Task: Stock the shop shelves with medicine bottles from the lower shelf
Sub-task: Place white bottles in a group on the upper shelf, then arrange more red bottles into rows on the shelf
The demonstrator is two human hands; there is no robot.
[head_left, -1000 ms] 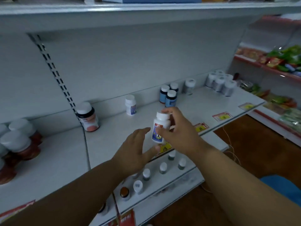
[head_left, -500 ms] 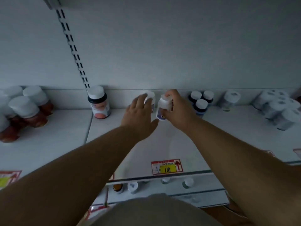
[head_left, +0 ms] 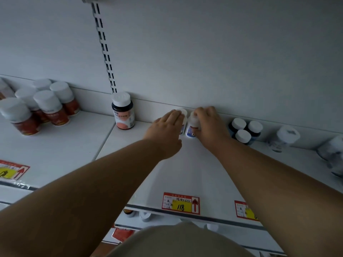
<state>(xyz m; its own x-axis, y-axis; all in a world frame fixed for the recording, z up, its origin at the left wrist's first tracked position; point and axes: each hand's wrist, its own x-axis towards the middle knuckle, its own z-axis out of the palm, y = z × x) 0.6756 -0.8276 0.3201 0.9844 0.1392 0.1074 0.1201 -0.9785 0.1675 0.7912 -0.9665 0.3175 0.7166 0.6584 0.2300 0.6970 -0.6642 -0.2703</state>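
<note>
Both arms reach to the far edge of the white shelf (head_left: 194, 175), where two small white medicine bottles stand side by side against the back panel (head_left: 204, 52). The right hand (head_left: 209, 125) grips the right-hand bottle (head_left: 192, 127), its fingers curled over the cap and its thumb down the near side; the bottle stands upright on the shelf with its blue label showing. The left hand (head_left: 167, 128) lies over the left-hand bottle (head_left: 182, 115), fingers straight and close together across its cap and side (whether the thumb presses the bottle cannot be told). The two bottles are just beside each other, perhaps touching.

To the left, near the slotted upright (head_left: 104, 49), stands a dark bottle with a white cap and pink label (head_left: 123, 113). Farther left, a cluster of red-labelled bottles with white caps (head_left: 42, 106) fills the neighbouring shelf section. To the right of the hands sit three dark blue bottles with white caps (head_left: 245, 130), close together, and beyond them some pale, blurred containers (head_left: 284, 138).

On the near edge of the shelf is a red and yellow price tag marked 118 (head_left: 181, 203), with another (head_left: 245, 210) to its right, partly hidden by the right forearm. Below the edge, the lower shelf (head_left: 167, 222) shows a few bottle caps (head_left: 145, 216).
</note>
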